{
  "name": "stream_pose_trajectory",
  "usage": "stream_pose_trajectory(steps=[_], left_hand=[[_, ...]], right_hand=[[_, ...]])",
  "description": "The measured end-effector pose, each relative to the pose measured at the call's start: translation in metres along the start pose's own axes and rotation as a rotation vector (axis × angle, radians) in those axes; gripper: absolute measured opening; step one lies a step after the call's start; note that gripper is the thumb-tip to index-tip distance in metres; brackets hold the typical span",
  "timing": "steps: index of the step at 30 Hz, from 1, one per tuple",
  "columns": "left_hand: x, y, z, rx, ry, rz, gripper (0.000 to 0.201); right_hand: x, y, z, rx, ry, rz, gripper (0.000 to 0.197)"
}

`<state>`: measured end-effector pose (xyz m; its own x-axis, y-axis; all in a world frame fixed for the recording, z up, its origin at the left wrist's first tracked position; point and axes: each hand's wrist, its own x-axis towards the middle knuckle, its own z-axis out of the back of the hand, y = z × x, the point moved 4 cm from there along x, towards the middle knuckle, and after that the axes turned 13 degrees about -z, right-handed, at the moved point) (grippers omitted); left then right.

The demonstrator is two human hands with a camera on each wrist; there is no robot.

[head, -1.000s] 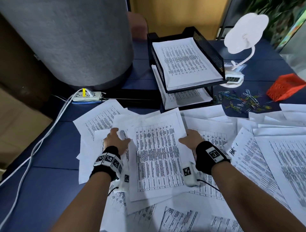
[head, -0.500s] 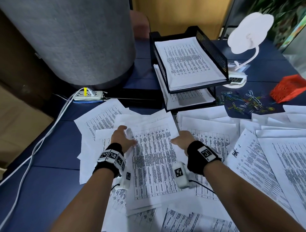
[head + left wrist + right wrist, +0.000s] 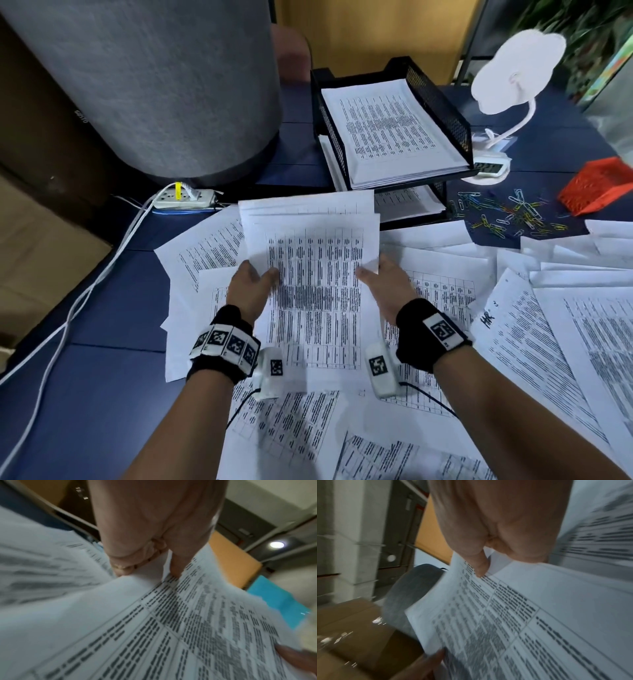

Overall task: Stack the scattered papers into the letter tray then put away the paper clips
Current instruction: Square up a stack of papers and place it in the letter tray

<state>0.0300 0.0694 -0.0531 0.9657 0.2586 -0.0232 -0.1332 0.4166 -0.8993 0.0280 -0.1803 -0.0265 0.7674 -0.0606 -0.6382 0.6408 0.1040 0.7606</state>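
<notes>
Together, two hands hold one small sheaf of papers (image 3: 310, 260) lifted above the scattered papers (image 3: 513, 325) on the blue tabletop (image 3: 102, 394). At least three sheet edges show staggered at the sheaf's far end; the exact number cannot be told. The left hand (image 3: 248, 287) takes the left edge, thumb on top and fingers (image 3: 123, 566) curled underneath, so its grip is closed on the sheaf. The right hand (image 3: 385, 286) mirrors it on the right edge, thumb lying on the printed face, its grip likewise closed on the paper. Both forearms reach forward roughly parallel, wrists level, each wearing one black band with marker tags.

One black mesh letter tray (image 3: 435, 102) with two tiers stands just beyond the sheaf, a stack of sheets in each tier. Right of it lies one loose scatter of coloured paper clips (image 3: 507, 214), too many to count, beside one red mesh holder (image 3: 596, 188). One white desk lamp (image 3: 507, 72) stands behind them.
</notes>
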Motion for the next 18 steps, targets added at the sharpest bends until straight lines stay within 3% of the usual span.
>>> stream_pose_trajectory(steps=[3, 5, 9, 11, 14, 18], left_hand=[[-0.001, -0.030, 0.010, 0.000, -0.107, -0.134, 0.037], [-0.002, -0.052, 0.019, -0.037, -0.187, -0.220, 0.032], [-0.002, -0.094, 0.030, -0.212, -0.326, -0.397, 0.022], [-0.004, -0.106, 0.029, -0.238, -0.328, -0.454, 0.019], [-0.007, -0.100, 0.018, -0.282, -0.239, -0.435, 0.009], [-0.011, -0.081, 0.009, -0.372, -0.176, -0.337, 0.039]], right_hand=[[-0.009, 0.015, -0.008, 0.087, -0.013, 0.091, 0.062], [-0.018, 0.032, -0.010, 0.163, -0.034, 0.198, 0.063], [-0.040, 0.065, -0.002, 0.232, -0.122, 0.444, 0.017], [-0.051, 0.076, -0.002, 0.263, -0.152, 0.543, 0.018], [-0.050, 0.074, -0.005, 0.226, -0.172, 0.568, 0.024], [-0.035, 0.061, 0.000, 0.202, -0.182, 0.495, 0.028]])
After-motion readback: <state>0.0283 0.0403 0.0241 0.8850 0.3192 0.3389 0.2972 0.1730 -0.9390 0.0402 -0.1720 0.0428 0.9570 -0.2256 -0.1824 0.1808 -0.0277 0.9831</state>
